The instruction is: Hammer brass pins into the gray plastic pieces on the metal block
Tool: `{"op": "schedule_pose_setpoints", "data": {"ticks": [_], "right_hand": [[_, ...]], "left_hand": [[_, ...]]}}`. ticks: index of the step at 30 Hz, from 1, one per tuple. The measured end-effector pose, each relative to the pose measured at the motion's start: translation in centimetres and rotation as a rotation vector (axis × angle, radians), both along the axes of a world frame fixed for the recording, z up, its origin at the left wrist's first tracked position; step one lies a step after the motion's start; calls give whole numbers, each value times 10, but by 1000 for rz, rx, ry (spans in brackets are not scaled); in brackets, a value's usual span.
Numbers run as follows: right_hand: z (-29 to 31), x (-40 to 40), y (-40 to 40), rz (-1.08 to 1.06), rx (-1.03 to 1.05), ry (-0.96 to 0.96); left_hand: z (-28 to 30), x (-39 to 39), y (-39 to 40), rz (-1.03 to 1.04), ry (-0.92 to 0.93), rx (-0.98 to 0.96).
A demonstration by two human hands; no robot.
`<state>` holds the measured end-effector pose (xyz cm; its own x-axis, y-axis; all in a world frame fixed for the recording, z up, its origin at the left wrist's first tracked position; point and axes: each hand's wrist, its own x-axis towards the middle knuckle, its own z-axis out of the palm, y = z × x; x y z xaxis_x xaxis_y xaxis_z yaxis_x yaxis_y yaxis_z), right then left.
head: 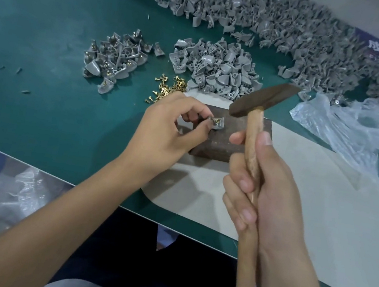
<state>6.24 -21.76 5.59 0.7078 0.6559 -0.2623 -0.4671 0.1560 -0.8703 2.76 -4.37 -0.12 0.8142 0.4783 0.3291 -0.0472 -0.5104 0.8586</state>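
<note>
A dark metal block (220, 143) lies on the green table near the front edge. My left hand (168, 130) pinches a small gray plastic piece (217, 124) on the block's top, and a brass pin (217, 121) stands in it. My right hand (259, 179) grips the wooden handle of a hammer (262, 100). The hammer's dark head hangs raised above the block's far right side. Loose brass pins (165, 87) lie scattered just beyond my left hand.
A small pile of gray pieces with pins (114, 62) lies at the left. A pile without pins (217, 71) sits behind the block, and a large heap (266, 14) runs along the back. A crumpled clear plastic bag (350, 126) lies at the right.
</note>
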Motion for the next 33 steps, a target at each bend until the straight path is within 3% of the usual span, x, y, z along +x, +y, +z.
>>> {"op": "schedule_pose_setpoints", "data": {"ticks": [5, 10, 14, 18, 23, 30, 33], "right_hand": [[0, -1, -1, 17, -50, 23], [1, -5, 0, -8, 7, -73], [3, -2, -3, 59, -82, -15], [2, -5, 1, 15, -13, -57], [1, 5, -2, 33, -40, 130], [-4, 5, 0, 43, -42, 138], [-4, 6, -1, 50, -13, 226]], "left_hand": [[0, -1, -1, -5, -8, -8], [0, 0, 0, 1, -7, -5], [-1, 0, -1, -16, -18, -25], [1, 0, 0, -3, -11, -20], [1, -1, -2, 7, -11, -39], [2, -3, -2, 7, -15, 23], [1, -3, -2, 16, -17, 35]]}}
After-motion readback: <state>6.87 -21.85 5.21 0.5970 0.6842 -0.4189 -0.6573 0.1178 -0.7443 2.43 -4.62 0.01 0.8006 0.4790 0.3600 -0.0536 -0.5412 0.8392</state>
